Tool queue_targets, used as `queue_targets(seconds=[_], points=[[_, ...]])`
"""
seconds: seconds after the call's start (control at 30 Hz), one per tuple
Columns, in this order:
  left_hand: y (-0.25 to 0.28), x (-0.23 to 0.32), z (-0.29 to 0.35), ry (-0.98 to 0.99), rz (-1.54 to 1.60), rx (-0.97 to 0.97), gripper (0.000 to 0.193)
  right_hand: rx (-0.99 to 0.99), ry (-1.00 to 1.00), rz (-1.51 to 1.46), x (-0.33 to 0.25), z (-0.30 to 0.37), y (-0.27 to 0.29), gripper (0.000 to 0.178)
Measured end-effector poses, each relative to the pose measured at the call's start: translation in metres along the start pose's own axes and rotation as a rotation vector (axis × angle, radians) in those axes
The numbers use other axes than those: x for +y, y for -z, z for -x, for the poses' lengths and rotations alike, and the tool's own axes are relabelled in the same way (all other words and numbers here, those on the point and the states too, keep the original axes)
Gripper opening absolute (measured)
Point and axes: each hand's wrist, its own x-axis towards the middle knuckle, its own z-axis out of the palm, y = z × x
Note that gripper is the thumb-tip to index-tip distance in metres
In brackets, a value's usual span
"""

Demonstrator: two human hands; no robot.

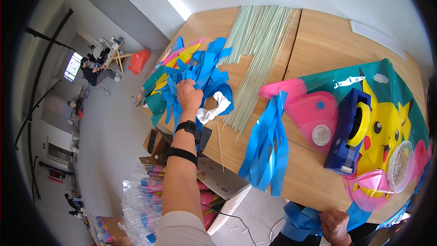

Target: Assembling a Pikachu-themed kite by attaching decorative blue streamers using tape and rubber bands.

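My left hand (189, 94) reaches over the left part of the table, its fingers curled into a tangled heap of blue plastic strips (211, 66). At the table's front edge my right hand (335, 226) is closed on a blue strip (301, 221) that hangs in loops by my lap. Between them a bundle of blue streamers (268, 146) lies over the edge of a printed kite (291, 92), which is green and pink with a yellow cartoon figure. A crumpled white piece (214, 108) rests beside the heap, near a thin stick (220, 146).
Many pale thin rods (257, 50) lie across the table's back. On the kite stand a blue tape dispenser (348, 132) and a clear bowl of small pieces (400, 166). Below the left edge are a cardboard box (223, 177) and plastic-wrapped packages (143, 200). People (93, 70) work far left.
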Motion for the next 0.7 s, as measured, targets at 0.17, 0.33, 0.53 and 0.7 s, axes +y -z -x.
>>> queue_targets(seconds=[0.17, 0.33, 0.53, 0.7], points=[[-0.002, -0.018, 0.010, 0.307, -0.132, -0.220, 0.066, -0.014, 0.002, -0.015, 0.001, 0.001, 0.001, 0.011], [-0.003, -0.036, 0.017, 0.252, -0.004, -0.269, 0.084, -0.012, 0.006, -0.003, 0.004, 0.003, 0.000, 0.012], [-0.003, -0.034, 0.009, 0.108, 0.254, -0.355, 0.076, -0.019, -0.016, 0.014, 0.004, 0.007, -0.003, 0.011], [-0.014, -0.087, 0.008, 0.293, 0.246, -0.331, 0.048, -0.009, 0.010, 0.010, 0.003, 0.003, -0.003, 0.010]])
